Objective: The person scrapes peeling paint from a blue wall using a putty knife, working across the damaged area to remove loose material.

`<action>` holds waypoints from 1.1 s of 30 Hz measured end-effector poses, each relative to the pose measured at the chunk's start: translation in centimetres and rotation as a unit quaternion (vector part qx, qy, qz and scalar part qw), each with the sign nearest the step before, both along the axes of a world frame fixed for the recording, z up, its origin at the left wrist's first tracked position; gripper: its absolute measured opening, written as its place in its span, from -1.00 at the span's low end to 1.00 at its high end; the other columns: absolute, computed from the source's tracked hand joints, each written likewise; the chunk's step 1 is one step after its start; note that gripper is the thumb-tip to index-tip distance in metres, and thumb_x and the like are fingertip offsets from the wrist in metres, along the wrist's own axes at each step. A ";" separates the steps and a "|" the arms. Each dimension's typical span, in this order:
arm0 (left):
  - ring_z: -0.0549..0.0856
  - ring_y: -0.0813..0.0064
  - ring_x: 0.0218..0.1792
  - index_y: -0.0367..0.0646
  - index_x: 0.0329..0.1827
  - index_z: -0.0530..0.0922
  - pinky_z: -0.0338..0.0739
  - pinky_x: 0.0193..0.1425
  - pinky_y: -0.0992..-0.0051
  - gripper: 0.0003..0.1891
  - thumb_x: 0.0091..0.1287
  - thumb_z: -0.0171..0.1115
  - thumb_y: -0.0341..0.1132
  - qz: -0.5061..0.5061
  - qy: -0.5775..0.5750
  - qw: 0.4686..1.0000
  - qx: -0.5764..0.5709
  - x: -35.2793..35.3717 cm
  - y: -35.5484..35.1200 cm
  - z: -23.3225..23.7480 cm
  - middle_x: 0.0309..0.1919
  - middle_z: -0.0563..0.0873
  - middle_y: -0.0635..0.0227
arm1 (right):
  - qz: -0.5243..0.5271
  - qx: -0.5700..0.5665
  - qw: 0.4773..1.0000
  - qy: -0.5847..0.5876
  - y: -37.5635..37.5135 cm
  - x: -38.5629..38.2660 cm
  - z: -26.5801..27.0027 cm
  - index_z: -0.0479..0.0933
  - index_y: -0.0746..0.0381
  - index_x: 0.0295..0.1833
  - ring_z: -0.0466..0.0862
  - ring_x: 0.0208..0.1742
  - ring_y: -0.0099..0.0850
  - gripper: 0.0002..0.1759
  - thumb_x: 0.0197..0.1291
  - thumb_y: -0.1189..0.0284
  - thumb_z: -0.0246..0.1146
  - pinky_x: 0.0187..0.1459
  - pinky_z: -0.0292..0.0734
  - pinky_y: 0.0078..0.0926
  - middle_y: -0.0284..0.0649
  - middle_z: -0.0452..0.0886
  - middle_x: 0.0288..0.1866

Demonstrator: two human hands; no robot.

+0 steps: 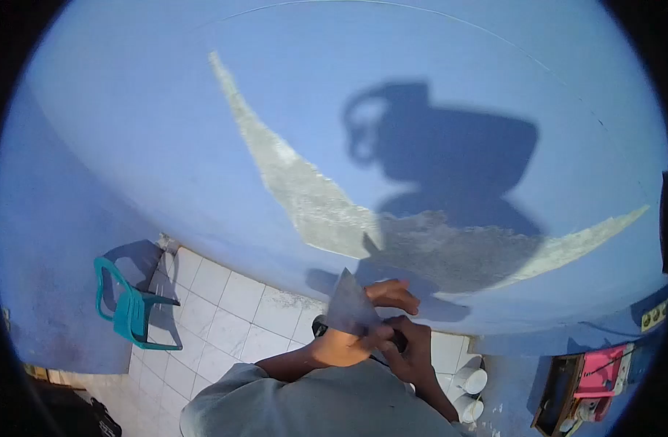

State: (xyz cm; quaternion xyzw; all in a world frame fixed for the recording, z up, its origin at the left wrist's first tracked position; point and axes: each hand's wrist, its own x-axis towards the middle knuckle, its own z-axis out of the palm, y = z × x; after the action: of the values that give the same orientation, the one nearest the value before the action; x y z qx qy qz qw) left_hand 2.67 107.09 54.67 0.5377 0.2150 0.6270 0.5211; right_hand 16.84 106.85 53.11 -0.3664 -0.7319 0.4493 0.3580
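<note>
A triangular metal trowel (348,304) points its tip up toward the wall, in front of my chest. My right hand (412,348) is closed around its dark handle (399,340). My left hand (343,347) lies behind the blade, which covers much of the palm; its fingers reach out past the blade's right side, stretched and slightly bent. Ahead is the blue wall (166,131) with a crescent-shaped patch of bare grey plaster (316,200). A dark shadow of my head and hands falls across the wall and the patch's middle.
A green plastic chair (134,313) stands at left on the white tiled floor (239,298). White buckets (470,380) sit at lower right. Beyond them is a wooden shelf (556,397) with pink items (602,370), below a socket strip (654,316). A black bag (104,419) is at lower left.
</note>
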 end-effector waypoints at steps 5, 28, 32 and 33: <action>0.58 0.35 -0.08 -0.38 0.18 0.27 0.46 -0.03 0.44 -0.46 0.42 -0.34 -0.04 0.003 0.058 0.997 -0.045 -5.6 0.9 0.9 -0.22 0.61 0.08 | 0.330 -0.395 0.808 0.285 2.0 -5.5 -0.7 0.37 0.29 -0.38 0.38 -0.68 -0.53 -0.44 0.14 -0.08 0.06 -0.65 0.26 -0.59 -0.29 0.38 -0.65; 0.49 0.66 -0.64 -0.34 -0.34 0.41 0.40 -0.52 0.65 -0.67 0.42 -0.16 -0.23 0.018 -0.168 0.961 -0.220 -10.0 2.4 -0.2 -0.68 0.53 0.35 | 0.034 -0.345 0.913 0.216 0.4 -12.7 -0.4 0.16 0.21 -0.38 0.22 -0.67 -0.66 -0.79 0.34 0.41 -0.17 -0.65 0.12 -0.68 -0.37 0.23 -0.64; 0.49 0.61 -0.67 -0.31 -0.44 0.39 0.40 -0.57 0.62 -0.65 0.42 -0.17 -0.22 0.053 -0.079 0.973 -0.209 -11.0 3.0 -0.1 -0.70 0.50 0.32 | 0.029 -0.367 0.892 0.263 0.1 -13.8 -0.3 0.13 0.24 -0.32 0.28 -0.63 -0.65 -0.86 0.32 0.46 -0.13 -0.63 0.16 -0.67 -0.34 0.26 -0.59; 0.50 0.66 -0.66 -0.32 -0.44 0.42 0.40 -0.55 0.65 -0.65 0.41 -0.14 -0.23 0.046 -0.092 0.971 -0.218 -10.9 3.0 -0.3 -0.67 0.54 0.33 | 0.028 -0.370 0.891 0.262 0.1 -14.2 -0.2 0.13 0.24 -0.32 0.28 -0.63 -0.65 -0.86 0.32 0.46 -0.13 -0.63 0.16 -0.67 -0.34 0.26 -0.59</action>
State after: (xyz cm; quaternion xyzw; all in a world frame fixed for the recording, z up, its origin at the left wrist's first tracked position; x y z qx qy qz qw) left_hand -8.27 110.09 54.35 0.3412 0.3217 0.6350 0.6140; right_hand 2.61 106.95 52.89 -0.3206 -0.4026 0.7772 0.3621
